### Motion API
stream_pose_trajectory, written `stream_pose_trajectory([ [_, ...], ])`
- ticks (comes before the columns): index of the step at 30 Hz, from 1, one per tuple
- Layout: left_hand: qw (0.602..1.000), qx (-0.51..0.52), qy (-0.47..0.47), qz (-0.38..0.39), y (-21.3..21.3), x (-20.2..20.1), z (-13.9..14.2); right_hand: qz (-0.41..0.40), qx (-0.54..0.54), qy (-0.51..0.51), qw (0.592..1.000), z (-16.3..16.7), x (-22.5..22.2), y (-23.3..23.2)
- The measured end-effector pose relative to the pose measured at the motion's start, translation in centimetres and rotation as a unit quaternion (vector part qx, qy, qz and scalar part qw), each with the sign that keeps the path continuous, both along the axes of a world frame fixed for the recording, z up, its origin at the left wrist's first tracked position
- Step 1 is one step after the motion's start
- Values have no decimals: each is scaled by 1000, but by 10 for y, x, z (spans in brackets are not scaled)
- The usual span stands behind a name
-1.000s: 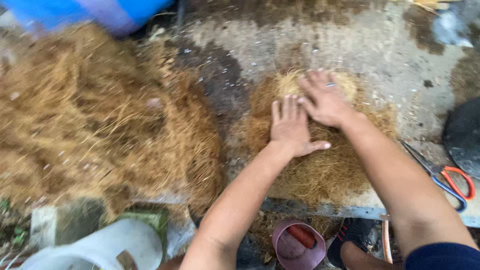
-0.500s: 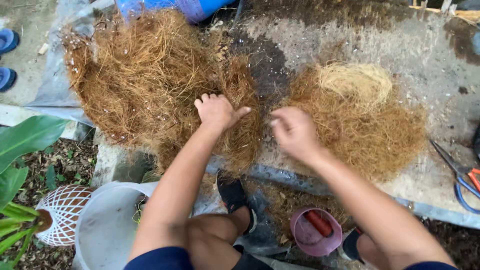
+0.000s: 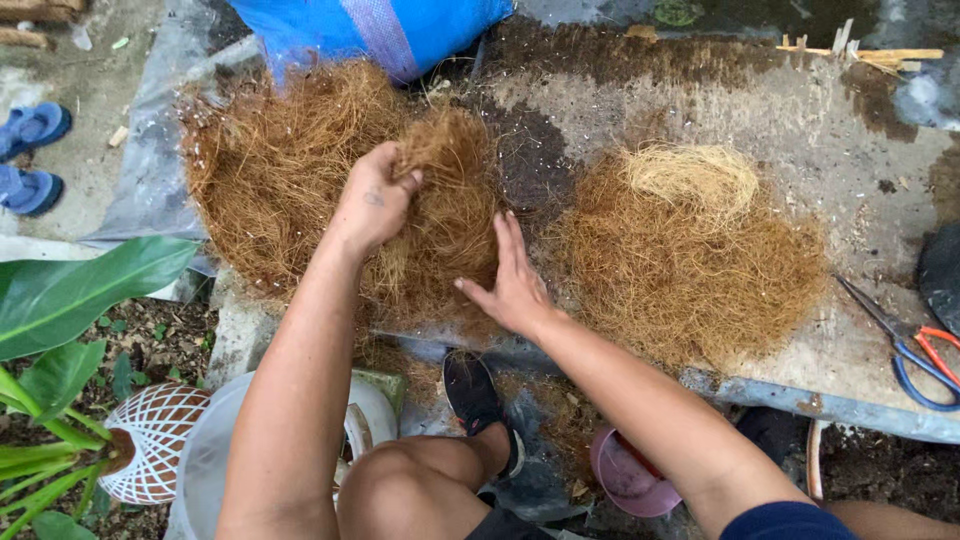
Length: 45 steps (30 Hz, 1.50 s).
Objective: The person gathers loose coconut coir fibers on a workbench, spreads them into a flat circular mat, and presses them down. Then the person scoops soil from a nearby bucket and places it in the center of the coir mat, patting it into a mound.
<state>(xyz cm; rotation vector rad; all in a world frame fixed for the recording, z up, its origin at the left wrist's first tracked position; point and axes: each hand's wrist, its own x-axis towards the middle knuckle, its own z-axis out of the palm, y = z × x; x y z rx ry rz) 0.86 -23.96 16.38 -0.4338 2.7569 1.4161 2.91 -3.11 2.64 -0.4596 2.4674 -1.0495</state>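
Black shoe [image 3: 478,398] closest to us, planted under the desk edge, with a pink bowl [image 3: 622,475] just to its right and a white netted pot [image 3: 150,440] off to the left among green leaves. Up on the grey desk [image 3: 860,340], our right hand [image 3: 515,285] lies open, fingers [image 3: 508,240] apart and stretched flat against the near side of the big brown fibre heap [image 3: 290,170]. Just beyond, our left hand [image 3: 372,205] is clamped on a fibre clump [image 3: 440,160], fingers curled tight into it, lifting it a little off the heap. To the right, well apart from both hands, sits a rounded fibre mat [image 3: 690,250] with a paler tuft on its far side. Red and blue scissors [image 3: 915,350] rest at the desk's right edge. Farthest back, a blue sack [image 3: 380,30] touches the heap's far rim, and blue sandals [image 3: 30,160] lie on the ground at far left.
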Motion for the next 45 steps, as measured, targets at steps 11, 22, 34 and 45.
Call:
stream_pose_trajectory([
  [11, 929, -358, 6, 89, 17, 7, -17, -76, -301, -182, 933, -52, -47, 24],
  [22, 751, -504, -164, -394, 71, 22, -103, -37, -44, -251, 966, 23, -35, 65],
  [34, 716, -518, -309, -350, 77, 32, -90, -160, -395, -200, 882, 130, -27, 249],
  [45, 954, 147, -187, -184, 241, 35, 22, -187, -635, -223, 715, 121, -5, 245],
])
